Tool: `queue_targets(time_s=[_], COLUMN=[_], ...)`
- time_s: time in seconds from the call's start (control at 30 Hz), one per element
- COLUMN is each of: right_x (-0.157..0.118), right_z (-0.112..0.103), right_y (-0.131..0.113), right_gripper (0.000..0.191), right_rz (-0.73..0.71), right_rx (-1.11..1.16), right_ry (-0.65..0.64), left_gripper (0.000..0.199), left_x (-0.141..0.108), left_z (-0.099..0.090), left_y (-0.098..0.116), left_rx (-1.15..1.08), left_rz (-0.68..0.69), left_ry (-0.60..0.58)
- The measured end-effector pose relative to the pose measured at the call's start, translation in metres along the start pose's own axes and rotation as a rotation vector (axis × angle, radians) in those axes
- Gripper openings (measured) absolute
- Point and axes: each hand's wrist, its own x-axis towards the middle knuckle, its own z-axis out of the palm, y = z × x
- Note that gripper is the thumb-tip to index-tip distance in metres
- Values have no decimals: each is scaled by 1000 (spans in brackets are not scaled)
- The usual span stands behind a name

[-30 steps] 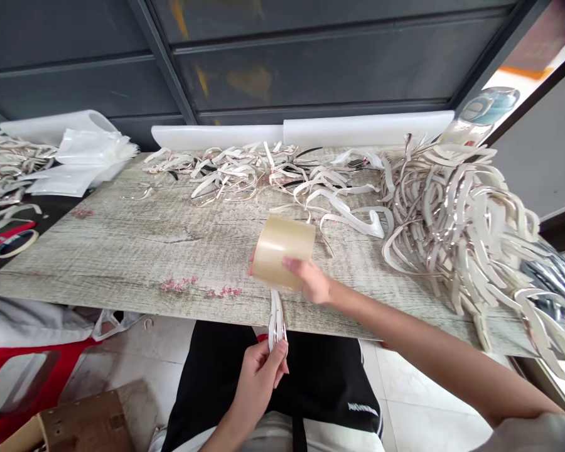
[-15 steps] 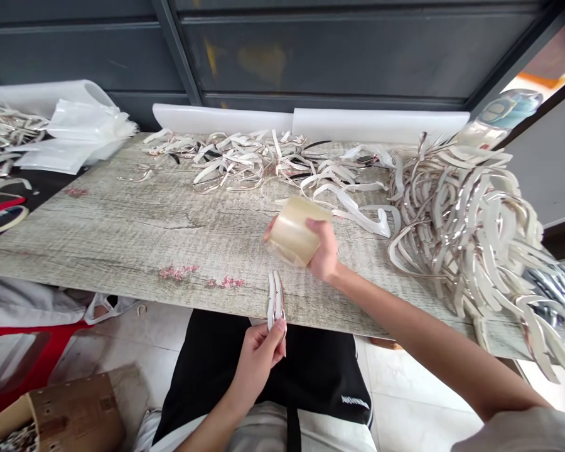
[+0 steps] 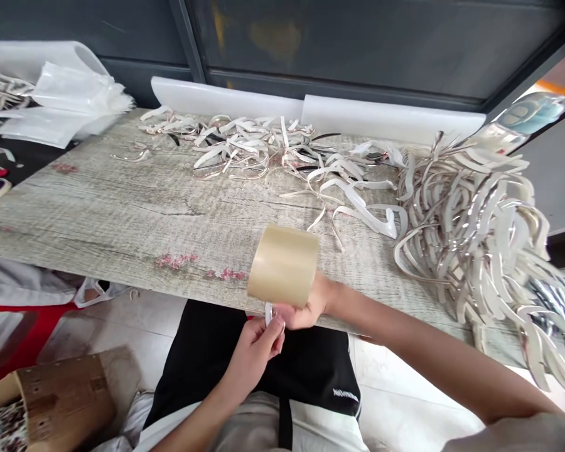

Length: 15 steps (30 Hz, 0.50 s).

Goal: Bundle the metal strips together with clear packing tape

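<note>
My left hand (image 3: 258, 342) is closed in a pinch at the table's front edge, gripping the lower end of some white curved strips (image 3: 268, 312) with shiny edges. My right hand (image 3: 308, 307) grips a wide roll of clear, yellowish tape (image 3: 285, 263). It hangs over the strips and hides their upper part. The two hands are close together, and I cannot tell whether the tape touches the strips.
A big heap of white and silvery strips (image 3: 475, 232) covers the table's right end. More loose strips (image 3: 245, 147) lie along the back. Plastic sheets (image 3: 70, 94) rest at the back left. A cardboard box (image 3: 66, 402) stands on the floor at lower left.
My right hand has brought the tape roll down and toward me, over the strips. My left hand still pinches the strips in about the same place. The view has shifted slightly.
</note>
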Motion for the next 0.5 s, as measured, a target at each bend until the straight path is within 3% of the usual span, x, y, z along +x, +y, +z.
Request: queue_targets(time_s=[0.13, 0.23, 0.4, 0.5], right_x=[0, 0, 5, 9], right_z=[-12, -14, -15, -27], right_y=[0, -4, -8, -11], right_gripper=[43, 43, 48, 64], right_rz=[16, 17, 93, 140], right_rx=[118, 197, 333, 421], right_ry=[145, 175, 224, 334], left_gripper=[53, 43, 43, 46], left_x=[-7, -13, -19, -17], left_z=[-9, -17, -22, -21], left_y=[2, 2, -2, -6], left_rx=[75, 153, 113, 49], left_rz=[51, 94, 4, -48], left_ry=[-105, -143, -101, -108])
